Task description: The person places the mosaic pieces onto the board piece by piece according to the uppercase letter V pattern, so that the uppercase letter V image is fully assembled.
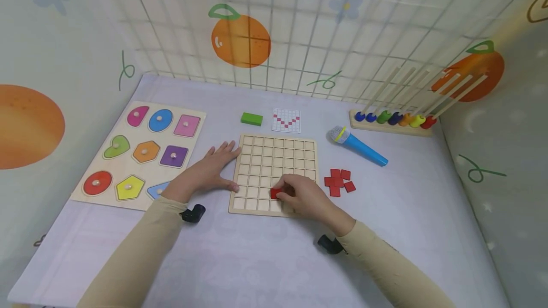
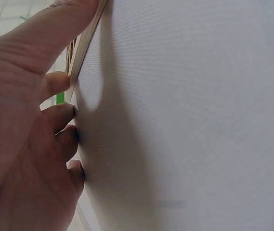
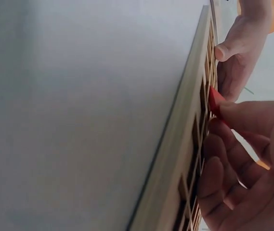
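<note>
A wooden grid board (image 1: 257,165) with square cells lies in the middle of the table. My right hand (image 1: 306,196) pinches a red square tile (image 1: 274,194) between thumb and fingertips, over a cell in the second row from the near edge. The right wrist view shows that tile (image 3: 215,102) tilted against the grid. With spread fingers, my left hand (image 1: 210,170) rests at the board's left edge, thumb and fingertips touching it. Right of the board lies a cluster of red tiles (image 1: 335,182). Behind it is a pattern card (image 1: 287,120) with red squares in a V shape.
A shape puzzle board (image 1: 141,168) lies on the left. A green block (image 1: 251,119) sits beside the card. At the right are a blue toy microphone (image 1: 366,149) and a bead stacker (image 1: 391,125) with tall rods. Fabric-covered walls border the table.
</note>
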`<state>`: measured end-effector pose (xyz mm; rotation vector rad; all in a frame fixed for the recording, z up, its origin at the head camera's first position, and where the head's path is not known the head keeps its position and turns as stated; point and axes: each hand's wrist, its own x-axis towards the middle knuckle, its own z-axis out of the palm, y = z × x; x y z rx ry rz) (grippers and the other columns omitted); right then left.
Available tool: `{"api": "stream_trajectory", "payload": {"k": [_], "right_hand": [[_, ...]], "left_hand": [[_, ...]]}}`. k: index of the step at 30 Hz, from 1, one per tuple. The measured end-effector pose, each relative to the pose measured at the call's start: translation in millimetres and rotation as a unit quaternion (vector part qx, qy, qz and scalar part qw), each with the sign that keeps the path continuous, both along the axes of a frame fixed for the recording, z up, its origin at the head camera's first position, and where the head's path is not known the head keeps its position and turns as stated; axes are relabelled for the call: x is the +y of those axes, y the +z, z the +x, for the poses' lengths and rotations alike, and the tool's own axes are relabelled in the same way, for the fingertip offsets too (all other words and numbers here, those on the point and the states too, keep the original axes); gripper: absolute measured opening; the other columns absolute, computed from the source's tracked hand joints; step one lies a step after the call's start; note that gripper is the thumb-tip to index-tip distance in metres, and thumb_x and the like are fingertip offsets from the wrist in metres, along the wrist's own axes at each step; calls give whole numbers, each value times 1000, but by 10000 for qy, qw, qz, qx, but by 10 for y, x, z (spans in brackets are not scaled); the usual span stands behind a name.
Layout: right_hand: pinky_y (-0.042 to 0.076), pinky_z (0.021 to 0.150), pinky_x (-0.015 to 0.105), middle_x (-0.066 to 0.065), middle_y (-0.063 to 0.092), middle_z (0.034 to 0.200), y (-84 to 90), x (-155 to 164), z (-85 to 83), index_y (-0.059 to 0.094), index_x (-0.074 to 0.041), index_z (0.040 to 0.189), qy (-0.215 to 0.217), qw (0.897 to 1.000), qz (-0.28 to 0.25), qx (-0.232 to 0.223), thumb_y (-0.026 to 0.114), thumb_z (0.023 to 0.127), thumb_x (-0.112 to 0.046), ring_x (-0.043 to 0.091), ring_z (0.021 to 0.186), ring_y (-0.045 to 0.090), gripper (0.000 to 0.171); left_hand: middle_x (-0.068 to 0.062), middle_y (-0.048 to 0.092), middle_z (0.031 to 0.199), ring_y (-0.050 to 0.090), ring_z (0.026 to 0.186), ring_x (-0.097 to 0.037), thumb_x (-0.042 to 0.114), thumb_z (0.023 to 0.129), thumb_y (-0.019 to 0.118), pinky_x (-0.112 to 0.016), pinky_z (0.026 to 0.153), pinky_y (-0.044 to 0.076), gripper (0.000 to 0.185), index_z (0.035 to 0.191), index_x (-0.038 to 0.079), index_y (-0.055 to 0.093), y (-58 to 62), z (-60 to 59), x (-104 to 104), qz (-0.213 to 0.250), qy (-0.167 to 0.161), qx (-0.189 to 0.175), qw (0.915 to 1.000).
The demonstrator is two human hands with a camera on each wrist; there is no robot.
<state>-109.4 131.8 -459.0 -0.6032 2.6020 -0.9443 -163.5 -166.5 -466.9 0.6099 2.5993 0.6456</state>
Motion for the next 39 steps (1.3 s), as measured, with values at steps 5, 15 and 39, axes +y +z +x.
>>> {"api": "stream_trajectory", "payload": {"k": [5,15,39], "right_hand": [[54,75,26,-12,62,97,-7,0,8,69,-21,104,-50,9999,67,103,78,91,-21,10,85,56,15],[55,77,24,-10,59,100,-17,-6,4,71,-22,107,59,9994,229,260,80,90,-20,7,87,57,19],[53,72,22,-11,59,103,-45,8,6,74,-22,113,304,9975,308,555,77,91,-20,6,86,55,21]], "left_hand": [[-15,5,170,-3,157,-32,51,75,86,-51,127,-4,117,163,9,20,-7,2,-2,-17,-10,-9,10000],[-14,4,170,-4,157,-31,52,76,85,-50,127,-4,118,163,10,19,-8,-3,-6,-44,-36,21,10000],[-14,3,170,-4,157,-32,52,76,85,-51,127,-4,118,163,9,19,-18,-14,-13,-27,-80,39,10000]]}}
